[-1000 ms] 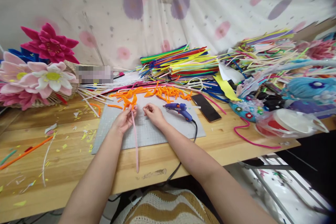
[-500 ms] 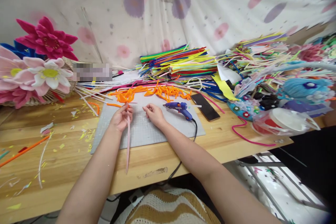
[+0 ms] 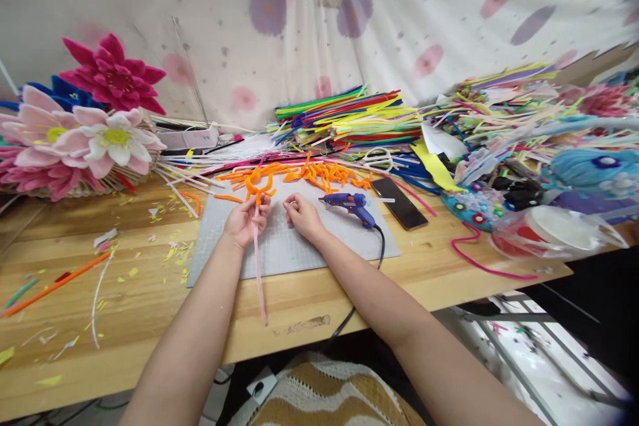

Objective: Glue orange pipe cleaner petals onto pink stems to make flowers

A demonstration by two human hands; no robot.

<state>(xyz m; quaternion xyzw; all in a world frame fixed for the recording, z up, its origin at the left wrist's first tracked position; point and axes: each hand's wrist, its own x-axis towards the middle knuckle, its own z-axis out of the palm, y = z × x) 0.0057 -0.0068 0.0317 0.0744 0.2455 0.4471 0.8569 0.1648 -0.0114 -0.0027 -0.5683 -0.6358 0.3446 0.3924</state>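
My left hand (image 3: 248,220) is closed round a pale pink stem (image 3: 258,266), which hangs down past the front edge of the grey cutting mat (image 3: 294,254). At the stem's top, just above my fingers, curved orange pipe cleaner pieces (image 3: 258,185) spread outward. To the right, my right hand (image 3: 303,216) hovers over the mat with thumb and fingers pinched together, apart from the stem. What it pinches, if anything, is too small to make out. Just beyond it on the mat lies a blue glue gun (image 3: 349,204), its nozzle pointing left.
More bent orange pipe cleaners (image 3: 327,173) lie along the mat's back edge. Behind them are scissors (image 3: 378,158) and a colourful pipe cleaner bundle (image 3: 349,116). A phone (image 3: 401,204) lies right of the glue gun, whose black cord (image 3: 382,246) runs off the front. Fuzzy flowers (image 3: 112,136) stand left.
The whole view has shifted, so the scene sits further right. The orange pieces atop the stem have turned and show more spread out. Both hands stay close together over the mat.
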